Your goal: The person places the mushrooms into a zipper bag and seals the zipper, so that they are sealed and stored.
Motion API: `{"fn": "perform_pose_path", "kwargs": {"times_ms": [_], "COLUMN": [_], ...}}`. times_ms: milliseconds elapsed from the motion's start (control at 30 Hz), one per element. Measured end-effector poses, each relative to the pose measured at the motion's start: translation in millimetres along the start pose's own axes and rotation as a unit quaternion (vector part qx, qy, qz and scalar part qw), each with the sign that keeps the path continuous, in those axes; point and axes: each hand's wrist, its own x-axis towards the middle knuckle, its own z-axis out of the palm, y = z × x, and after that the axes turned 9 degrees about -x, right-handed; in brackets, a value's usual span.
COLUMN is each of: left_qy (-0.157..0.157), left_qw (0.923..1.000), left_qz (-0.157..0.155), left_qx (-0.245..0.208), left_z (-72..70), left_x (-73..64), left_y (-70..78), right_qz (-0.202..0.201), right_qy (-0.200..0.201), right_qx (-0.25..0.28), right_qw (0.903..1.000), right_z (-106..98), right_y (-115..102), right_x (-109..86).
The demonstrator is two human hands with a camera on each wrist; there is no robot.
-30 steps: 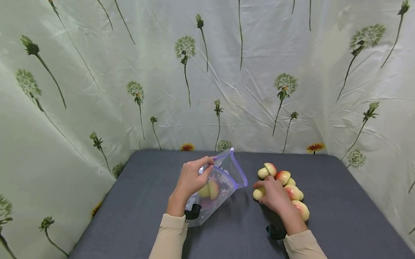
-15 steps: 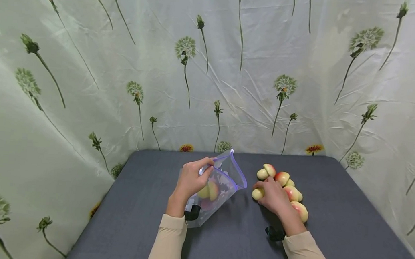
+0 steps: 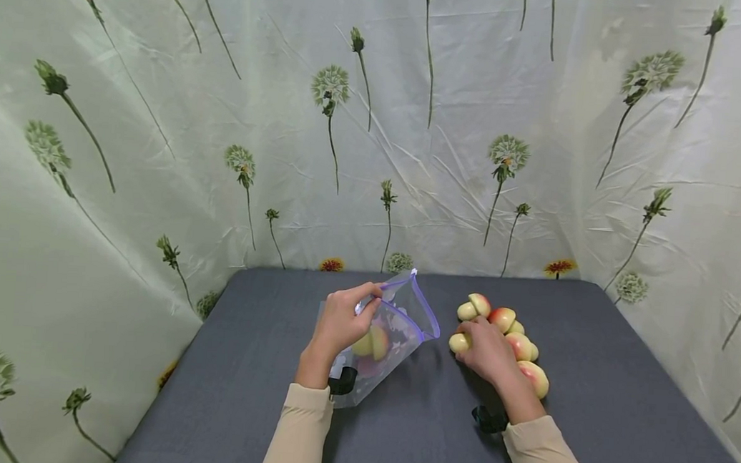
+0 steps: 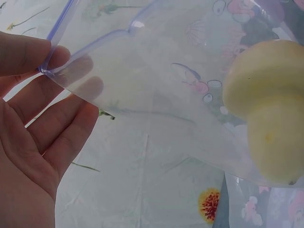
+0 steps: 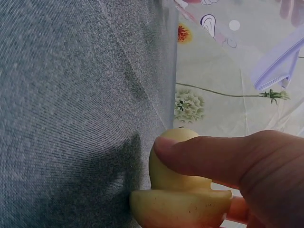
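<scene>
My left hand [image 3: 344,317] pinches the rim of a clear zip bag [image 3: 401,348] with a purple seal. Its mouth gapes toward the right. Through the printed plastic shows a mushroom [image 4: 275,137], pale yellow in the left wrist view, with a reddish shape beside it in the head view. On the right, my right hand [image 3: 491,349] grips another mushroom [image 5: 180,206] low at the tabletop. The thumb lies across its pale stem, above the red-tinged cap; the other fingers are mostly hidden.
Several more red-and-cream mushrooms [image 3: 519,346] lie in a cluster behind and right of my right hand. The dark grey table [image 3: 407,442] ends at a curtain [image 3: 446,158] printed with dandelions. A black wrist strap [image 3: 489,419] sits under the right wrist.
The head view has drifted very slightly. Both hands stay almost where they were, the left at the bag's rim and the right at the same mushroom.
</scene>
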Motion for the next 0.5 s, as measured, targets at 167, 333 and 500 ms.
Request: {"fn": "perform_pose_path", "kwargs": {"times_ms": [167,333,500], "left_qy": [-0.005,-0.001,0.008], "left_qw": [0.9999,1.0000,0.9999], "left_qz": [-0.007,0.003,0.013], "left_qx": [0.005,0.005,0.003], "left_z": [-0.3,-0.5,-0.6], "left_x": [-0.4,0.3,0.9], "left_y": [0.0,0.0,0.0], "right_qz": [0.016,0.017,0.013], "right_qy": [0.000,0.004,0.001], "right_qx": [0.015,0.020,0.024], "right_qw": [0.9998,0.9996,0.9996], "right_z": [-0.4,0.6,0.3], "right_y": [1.3,2.8,4.0], "right_x": [2.7,4.7,6.1]}}
